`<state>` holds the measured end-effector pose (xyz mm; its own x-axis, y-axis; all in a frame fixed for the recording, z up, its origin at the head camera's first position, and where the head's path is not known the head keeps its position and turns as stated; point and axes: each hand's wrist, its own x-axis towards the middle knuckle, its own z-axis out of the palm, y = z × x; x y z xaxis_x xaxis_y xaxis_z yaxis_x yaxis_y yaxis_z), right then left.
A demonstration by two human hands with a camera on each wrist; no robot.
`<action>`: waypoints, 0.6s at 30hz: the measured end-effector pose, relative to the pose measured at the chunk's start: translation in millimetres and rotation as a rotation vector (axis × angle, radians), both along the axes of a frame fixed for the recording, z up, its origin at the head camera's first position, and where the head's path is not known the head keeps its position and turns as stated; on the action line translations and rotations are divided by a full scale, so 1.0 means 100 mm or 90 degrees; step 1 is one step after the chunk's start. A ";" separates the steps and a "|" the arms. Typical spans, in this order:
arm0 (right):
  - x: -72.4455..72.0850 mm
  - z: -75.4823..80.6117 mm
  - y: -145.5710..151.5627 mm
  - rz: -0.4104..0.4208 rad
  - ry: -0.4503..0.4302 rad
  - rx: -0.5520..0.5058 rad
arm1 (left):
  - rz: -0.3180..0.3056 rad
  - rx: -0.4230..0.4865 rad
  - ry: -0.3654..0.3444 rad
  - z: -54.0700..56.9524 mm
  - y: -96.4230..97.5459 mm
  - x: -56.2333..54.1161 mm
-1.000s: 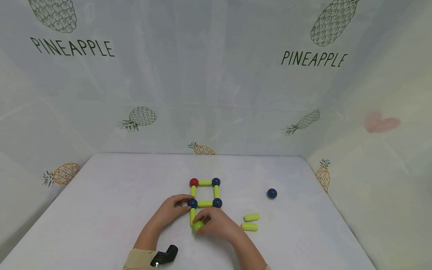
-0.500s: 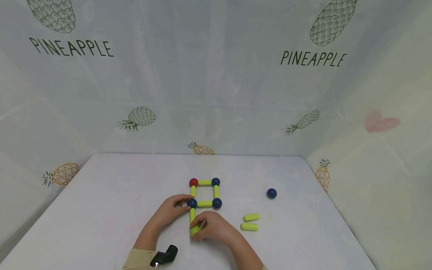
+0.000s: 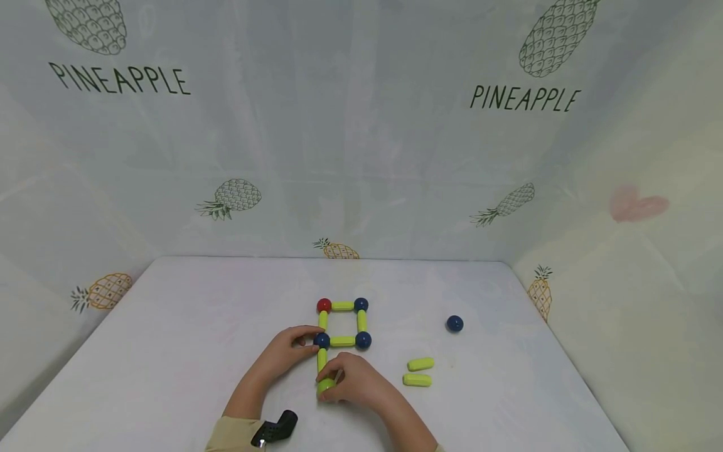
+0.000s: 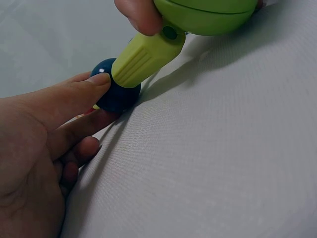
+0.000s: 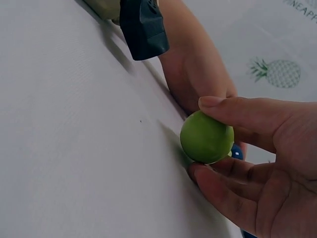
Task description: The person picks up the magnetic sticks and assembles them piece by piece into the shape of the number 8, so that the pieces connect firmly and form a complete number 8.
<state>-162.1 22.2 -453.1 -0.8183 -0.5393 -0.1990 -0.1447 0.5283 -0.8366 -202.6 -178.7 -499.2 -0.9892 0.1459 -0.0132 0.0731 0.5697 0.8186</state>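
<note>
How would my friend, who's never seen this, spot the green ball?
On the white table, find the square of balls and sticks. From its near-left blue ball, one stick runs toward the person, ending at the green ball, pinched in the right hand. It's the only green ball; the others are blue or red.

Left hand (image 3: 288,349): we pinch, thumb opposite fingers, nearer the surface (image 3: 169,351)'s far edge.
Right hand (image 3: 357,379): we pinch likewise.
Forearms (image 3: 248,396): ours slant towards each other.
</note>
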 end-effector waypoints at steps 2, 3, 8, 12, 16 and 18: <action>0.00 -0.01 -0.01 -0.004 0.001 0.002 | 0.000 0.000 -0.001 0.00 0.00 0.00; 0.00 -0.01 -0.01 -0.007 0.001 0.003 | 0.000 -0.001 -0.001 0.00 0.00 0.00; 0.00 -0.02 -0.02 -0.019 0.004 0.011 | -0.001 -0.001 0.000 0.00 -0.01 0.00; 0.01 -0.02 -0.03 -0.030 0.006 0.011 | -0.001 0.002 0.001 -0.01 -0.01 0.00; 0.01 -0.02 -0.03 -0.033 0.006 0.010 | -0.001 0.003 0.004 -0.01 0.00 0.01; 0.00 -0.02 -0.02 -0.028 0.003 0.007 | -0.002 0.003 0.004 0.00 0.00 0.01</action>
